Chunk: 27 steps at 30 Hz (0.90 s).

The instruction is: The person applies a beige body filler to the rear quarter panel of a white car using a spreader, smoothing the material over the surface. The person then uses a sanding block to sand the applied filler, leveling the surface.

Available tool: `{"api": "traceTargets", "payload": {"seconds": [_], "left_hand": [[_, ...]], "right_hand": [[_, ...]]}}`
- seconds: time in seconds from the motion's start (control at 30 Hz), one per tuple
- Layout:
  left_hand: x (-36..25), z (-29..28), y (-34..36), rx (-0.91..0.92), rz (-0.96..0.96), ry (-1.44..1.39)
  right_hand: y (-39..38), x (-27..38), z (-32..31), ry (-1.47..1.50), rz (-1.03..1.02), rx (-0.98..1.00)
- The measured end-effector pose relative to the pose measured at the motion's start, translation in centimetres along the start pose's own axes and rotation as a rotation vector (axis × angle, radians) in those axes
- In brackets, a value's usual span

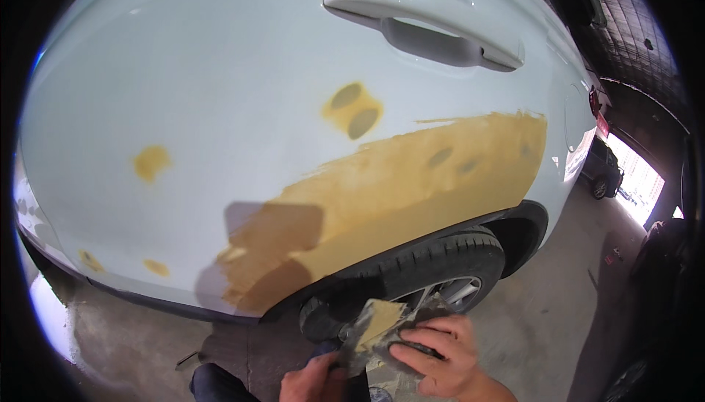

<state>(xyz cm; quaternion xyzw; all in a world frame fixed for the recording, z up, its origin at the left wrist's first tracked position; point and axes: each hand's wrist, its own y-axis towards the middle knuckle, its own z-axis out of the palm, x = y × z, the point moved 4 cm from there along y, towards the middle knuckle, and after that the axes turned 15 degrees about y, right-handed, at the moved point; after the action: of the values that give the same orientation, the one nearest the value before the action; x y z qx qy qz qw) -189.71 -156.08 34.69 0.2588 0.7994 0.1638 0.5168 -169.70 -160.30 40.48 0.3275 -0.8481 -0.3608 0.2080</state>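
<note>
My left hand, at the bottom of the view, is closed on the lower edge of a thin flat putty spreader. Yellow body filler lies smeared over its face. To its right, my right hand grips a dark, filler-stained scraper, its fingers bent over the top. The two tools meet or overlap between my hands; I cannot tell exactly where they touch. Ahead is a white car panel with a broad yellow filler patch above the wheel arch.
A rear tyre stands under the arch, close beyond my hands. Higher up, a white door handle juts from the door. Smaller sanded yellow spots mark the panel. Another car is parked by a bright doorway at the right.
</note>
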Motion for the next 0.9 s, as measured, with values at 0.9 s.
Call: {"api": "traceTargets", "payload": {"seconds": [0.9], "left_hand": [[7.0,2.7,-4.2,0.175,-0.370,-0.935]], "right_hand": [[15.5,-4.8,-7.2,-0.598,-0.234,0.025]]}}
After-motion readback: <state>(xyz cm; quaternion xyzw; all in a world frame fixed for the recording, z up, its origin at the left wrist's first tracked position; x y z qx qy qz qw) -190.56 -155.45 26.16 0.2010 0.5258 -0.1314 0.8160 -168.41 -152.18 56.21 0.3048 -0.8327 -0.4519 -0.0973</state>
